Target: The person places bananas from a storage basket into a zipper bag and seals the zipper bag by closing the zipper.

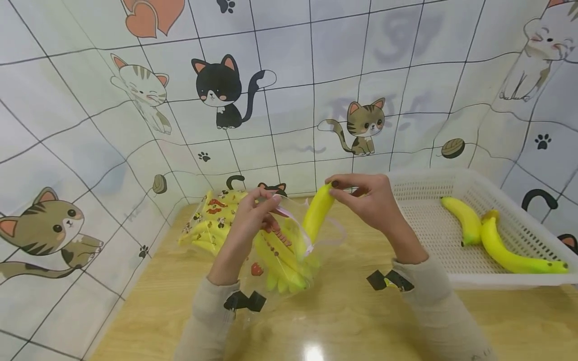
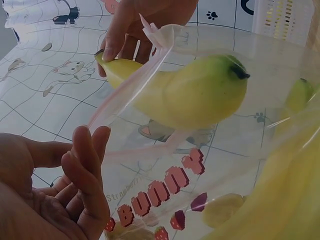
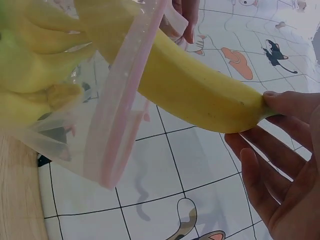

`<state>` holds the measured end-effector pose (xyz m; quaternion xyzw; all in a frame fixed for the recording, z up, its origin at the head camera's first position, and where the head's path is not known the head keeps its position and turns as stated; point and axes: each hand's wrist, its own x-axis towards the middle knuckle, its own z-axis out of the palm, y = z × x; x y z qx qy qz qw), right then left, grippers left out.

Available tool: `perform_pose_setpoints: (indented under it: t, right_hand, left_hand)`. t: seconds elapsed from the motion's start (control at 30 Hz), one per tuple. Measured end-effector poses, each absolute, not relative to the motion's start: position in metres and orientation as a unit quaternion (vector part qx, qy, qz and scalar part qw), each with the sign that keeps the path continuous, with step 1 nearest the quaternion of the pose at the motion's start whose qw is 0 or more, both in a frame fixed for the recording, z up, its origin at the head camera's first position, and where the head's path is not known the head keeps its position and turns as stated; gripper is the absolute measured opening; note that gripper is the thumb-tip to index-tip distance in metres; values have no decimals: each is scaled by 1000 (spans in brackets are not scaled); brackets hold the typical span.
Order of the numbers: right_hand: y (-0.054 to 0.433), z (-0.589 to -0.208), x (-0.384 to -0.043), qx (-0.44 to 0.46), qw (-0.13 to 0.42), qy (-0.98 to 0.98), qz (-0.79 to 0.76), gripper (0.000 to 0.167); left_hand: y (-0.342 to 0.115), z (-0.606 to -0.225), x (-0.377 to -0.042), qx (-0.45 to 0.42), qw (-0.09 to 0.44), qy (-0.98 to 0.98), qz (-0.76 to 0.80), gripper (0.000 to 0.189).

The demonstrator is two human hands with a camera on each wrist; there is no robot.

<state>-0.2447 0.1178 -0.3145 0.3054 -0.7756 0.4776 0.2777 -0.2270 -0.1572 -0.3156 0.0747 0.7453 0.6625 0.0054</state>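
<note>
My right hand (image 1: 368,200) pinches a yellow banana (image 1: 318,210) by its stem end, between thumb and fingers. The banana slants downward, its green-tipped lower end (image 2: 220,85) inside the mouth of a clear zip bag (image 2: 160,185) with BUNNY lettering. My left hand (image 1: 250,215) holds the bag's pink zip edge (image 3: 122,95) at the left side of the mouth. Inside this bag lies a bunch of bananas (image 1: 280,265), seen through the film.
Behind the left hand lies a second printed clear bag (image 1: 217,205) with yellow bananas inside. At the right stands a white perforated basket (image 1: 420,215) holding two loose bananas (image 1: 465,220). A cat-patterned cloth (image 1: 289,100) rises behind the wooden table (image 1: 352,311).
</note>
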Motion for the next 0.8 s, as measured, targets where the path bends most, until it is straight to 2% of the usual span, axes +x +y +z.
perform_pose_setpoints:
  t: [0.17, 0.8]
  right_hand:
    - [116, -321, -245, 301, 234, -784, 489, 20]
    - [106, -326, -244, 319, 178, -811, 456, 22]
  left_hand:
    - [-157, -318, -227, 73, 10, 746, 662, 20]
    - [-155, -317, -226, 74, 10, 748, 659, 21]
